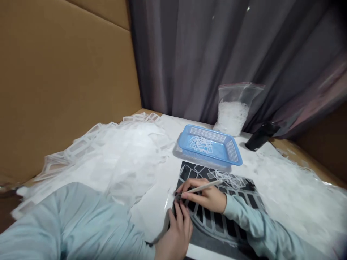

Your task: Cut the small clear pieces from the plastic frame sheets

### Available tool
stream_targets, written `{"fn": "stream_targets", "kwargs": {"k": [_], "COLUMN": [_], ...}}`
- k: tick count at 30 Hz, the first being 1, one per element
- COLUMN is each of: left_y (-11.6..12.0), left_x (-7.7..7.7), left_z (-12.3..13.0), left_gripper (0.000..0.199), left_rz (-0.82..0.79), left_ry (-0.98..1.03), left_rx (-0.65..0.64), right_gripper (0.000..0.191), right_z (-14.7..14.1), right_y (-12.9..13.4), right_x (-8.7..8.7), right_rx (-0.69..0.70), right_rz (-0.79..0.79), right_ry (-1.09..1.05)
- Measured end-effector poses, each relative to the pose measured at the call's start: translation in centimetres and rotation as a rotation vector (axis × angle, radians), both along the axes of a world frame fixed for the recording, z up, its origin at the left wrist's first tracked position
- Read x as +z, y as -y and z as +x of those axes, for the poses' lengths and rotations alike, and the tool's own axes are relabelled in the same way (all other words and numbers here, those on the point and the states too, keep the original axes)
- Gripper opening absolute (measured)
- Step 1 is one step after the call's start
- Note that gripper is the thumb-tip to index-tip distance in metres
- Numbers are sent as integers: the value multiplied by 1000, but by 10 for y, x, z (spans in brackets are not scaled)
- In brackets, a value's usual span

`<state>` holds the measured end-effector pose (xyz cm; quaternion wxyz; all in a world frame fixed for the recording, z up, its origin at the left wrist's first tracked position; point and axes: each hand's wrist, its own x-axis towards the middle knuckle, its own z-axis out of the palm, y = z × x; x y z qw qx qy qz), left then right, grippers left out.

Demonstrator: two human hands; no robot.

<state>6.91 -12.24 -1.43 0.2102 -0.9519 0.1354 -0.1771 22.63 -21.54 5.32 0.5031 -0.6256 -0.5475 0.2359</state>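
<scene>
**Your right hand** (pixel 206 196): lies palm-down and half closed, reaching in from the right over the black patterned mat (pixel 217 225). Your fingers wrap the pale pen-shaped tool (pixel 203 187) in a writing grip.

**Pale pen-shaped tool:** slim, smooth, cream-coloured. Its long axis runs nearly level across the upper part of the mat, with the tip aimed left and slightly down, at your left fingertips, and the tail end aimed up and right.

**Your left hand** (pixel 177 231): comes up from the near side, back of the hand toward you, at the mat's left edge. Your fingers are spread and curved, with their tips down on the thin clear film (pixel 166 204) that lies along that edge. Whether they pinch the film or only press it, you cannot tell.

**Thin clear film:** a glossy, nearly transparent strip, just left of the mat.

**Around the mat:**
- White lattice scraps (pixel 230 179) lie on its far part.
- The blue perforated plastic tray (pixel 208 146), holding more white scraps, sits just beyond it.
- The zip bag of white material (pixel 231 117) and the black cylinder (pixel 261 136) stand farther beyond it.
- Heaps of white die-cut film (pixel 108 159) spread to its left and right.
- The brown cardboard wall (pixel 62 79) and grey curtain (pixel 203 54) rise well beyond it.
</scene>
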Motion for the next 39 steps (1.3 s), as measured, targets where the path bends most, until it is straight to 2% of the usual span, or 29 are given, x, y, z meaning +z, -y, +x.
{"fn": "stream_targets", "kwargs": {"k": [3, 6, 13, 15, 20, 24, 31, 34, 39], "left_y": [2, 2, 12, 14, 17, 19, 17, 15, 7], "left_x": [-4, 3, 16, 16, 11, 6, 5, 9, 19], "left_z": [-4, -6, -5, -5, -7, -8, -10, -9, -7], "left_gripper": [34, 34, 38, 37, 32, 34, 29, 29, 35], "left_rz": [-18, 12, 408, 371, 82, -9, -113, -85, 69], "left_ry": [-15, -34, -196, -241, -222, -231, -226, -211, -159], "left_rx": [17, 1, 5, 15, 112, 147, 108, 96, 40], "right_gripper": [19, 20, 9, 10, 11, 15, 19, 15, 12], "right_z": [7, 10, 9, 9, 9, 9, 1, 2, 23], "right_y": [-6, -6, -7, -6, -4, -4, -2, 0, 12], "right_x": [-11, -16, -19, -19, -20, -24, -30, -23, 7], "right_rx": [65, 75, 88, 90, 73, 101, 68, -14, -321], "right_rz": [-22, -24, 0, 6, 0, 20, 125, 122, 157], "right_ry": [-54, -70, -2, -1, 0, 95, 732, 858, 792]}}
